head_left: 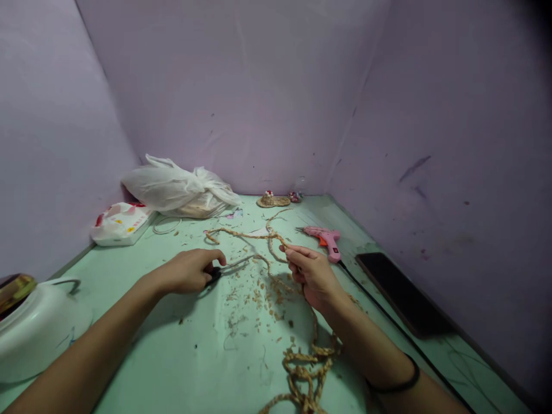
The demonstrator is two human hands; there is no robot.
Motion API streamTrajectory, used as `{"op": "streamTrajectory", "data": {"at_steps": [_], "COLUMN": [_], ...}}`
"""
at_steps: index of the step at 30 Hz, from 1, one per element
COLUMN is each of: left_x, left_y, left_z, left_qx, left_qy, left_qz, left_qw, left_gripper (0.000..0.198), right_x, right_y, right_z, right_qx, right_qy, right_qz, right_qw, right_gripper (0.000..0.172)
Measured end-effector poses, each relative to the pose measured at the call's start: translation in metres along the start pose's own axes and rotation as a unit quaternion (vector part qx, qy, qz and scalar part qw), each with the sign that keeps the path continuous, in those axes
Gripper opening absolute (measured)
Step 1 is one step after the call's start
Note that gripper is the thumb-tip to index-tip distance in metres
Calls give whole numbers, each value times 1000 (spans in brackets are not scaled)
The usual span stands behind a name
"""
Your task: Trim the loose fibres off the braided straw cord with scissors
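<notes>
My left hand [194, 270] is closed on a pair of scissors [236, 263]; the dark handle is partly hidden by my fingers and the thin blades point right. My right hand [310, 273] pinches a tan braided cord [241, 233] between thumb and fingers. One stretch of that cord runs left from the pinch, and another passes close to the scissor tips. More of the cord lies in a loose tangle [308, 374] below my right wrist. Small tan scraps [259, 299] are scattered on the green tabletop [172, 356] between my hands.
A pink glue gun [328, 238] with a black cable lies right of my right hand, near a dark phone [401, 293]. At the back sit a small straw slipper [273, 200] and a white plastic bag [176, 187]. A tissue pack [123, 223] and white round container [34, 333] are left.
</notes>
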State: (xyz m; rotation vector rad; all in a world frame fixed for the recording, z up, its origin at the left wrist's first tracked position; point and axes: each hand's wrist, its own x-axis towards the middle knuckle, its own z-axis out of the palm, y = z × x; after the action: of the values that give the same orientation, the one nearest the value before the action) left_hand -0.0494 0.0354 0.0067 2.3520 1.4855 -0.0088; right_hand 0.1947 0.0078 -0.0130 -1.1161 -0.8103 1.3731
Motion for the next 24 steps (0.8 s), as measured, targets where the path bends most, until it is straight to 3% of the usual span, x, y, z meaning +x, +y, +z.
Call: {"op": "streamTrajectory", "data": {"at_steps": [5,11,15,19,21,22,24], "left_x": [8,6,3,4,4,4,2], "left_y": [-5,4,18,32,37,40,46], "left_z": [3,-5,-1,8,11,11,12], "left_qx": [-207,-447,-537,-624,-612,-576,-431], "left_qy": [16,84,72,47,35,35,71], "left_qz": [-31,-49,-12,-4,8,12,19], "left_qw": [978,889,840,780,790,817,899], "left_gripper": [31,44,54,52,49,47,41], "right_x": [0,2,1,0,0,0,2], "right_y": [0,3,4,3,3,4,5], "right_z": [-1,-1,0,1,1,0,-2], "right_qx": [1,-4,-27,-30,-33,-41,-62], "right_qy": [3,4,6,4,4,4,11], "right_qz": [-3,-5,-14,-19,-21,-25,-43], "right_qw": [1000,1000,1000,999,999,999,997], "right_gripper": [26,26,28,27,27,28,29]}}
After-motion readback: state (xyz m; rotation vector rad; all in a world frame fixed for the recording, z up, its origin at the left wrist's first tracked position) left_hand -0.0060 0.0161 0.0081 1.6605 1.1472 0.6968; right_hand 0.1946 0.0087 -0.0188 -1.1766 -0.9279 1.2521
